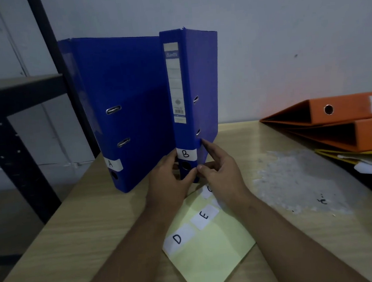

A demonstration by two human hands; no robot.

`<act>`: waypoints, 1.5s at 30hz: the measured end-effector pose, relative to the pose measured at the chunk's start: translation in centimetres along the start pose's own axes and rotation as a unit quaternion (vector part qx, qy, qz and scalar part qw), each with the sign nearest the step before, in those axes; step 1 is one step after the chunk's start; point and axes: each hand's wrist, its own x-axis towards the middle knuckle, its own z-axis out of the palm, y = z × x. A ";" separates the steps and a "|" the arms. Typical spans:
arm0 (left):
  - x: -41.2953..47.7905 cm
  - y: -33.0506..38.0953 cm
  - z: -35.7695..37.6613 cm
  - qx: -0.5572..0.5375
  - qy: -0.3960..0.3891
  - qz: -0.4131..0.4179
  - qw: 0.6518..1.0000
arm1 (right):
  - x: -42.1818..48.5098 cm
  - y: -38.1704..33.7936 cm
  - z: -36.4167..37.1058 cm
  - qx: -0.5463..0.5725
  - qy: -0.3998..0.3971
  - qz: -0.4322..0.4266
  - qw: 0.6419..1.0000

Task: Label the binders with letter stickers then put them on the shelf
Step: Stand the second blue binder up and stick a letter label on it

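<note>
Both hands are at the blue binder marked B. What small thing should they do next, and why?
Probably rub flat the ends of the B sticker. It sits across the spine of the blue binder; the left hand grips beside its left end, the forefinger of the right hand touches near its right end. The D sticker and E sticker wait on the yellow sheet for later.
</note>
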 end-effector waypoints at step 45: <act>-2.5 2.3 -1.0 0.045 0.017 0.083 0.995 | -1.7 -1.1 -2.1 -0.234 0.205 0.016 0.950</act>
